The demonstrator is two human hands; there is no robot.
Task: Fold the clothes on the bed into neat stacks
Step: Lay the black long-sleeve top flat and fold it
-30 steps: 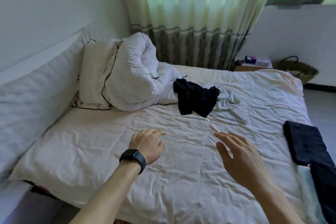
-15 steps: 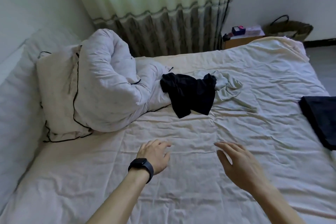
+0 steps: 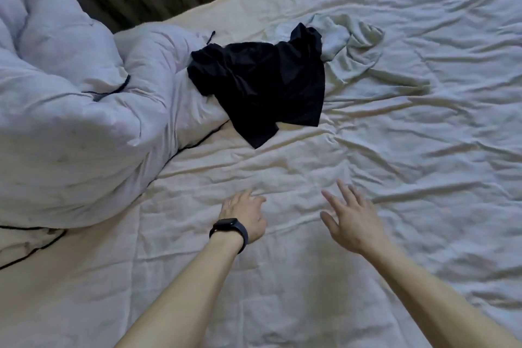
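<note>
- Both of my grips hold nothing. My left grip [image 3: 244, 213], with the black watch [image 3: 230, 227] at its wrist, is low over the bed [image 3: 423, 150] with fingers loosely bent. My right grip [image 3: 348, 220] is spread wide beside it, fingers straight. I cannot tell whether either touches the sheet.
- The clothes lie ahead of both grips. A crumpled black garment [image 3: 262, 87] is draped partly on the bunched white duvet [image 3: 70, 121] and partly on the sheet. A pale green garment [image 3: 353, 42] touches its far right side and seems tucked a little under it.
- I judge the step in hand to be the reach for the black piece; nothing folded is in view.
- To do it well, I should pinch only black cloth at two spread points and lift it clear of the duvet.
- The green piece may ride along where the two overlap, so I should lift slowly.
- The sheet near me is wrinkled; I should lay the garment flat there and smooth it before the first fold.
</note>
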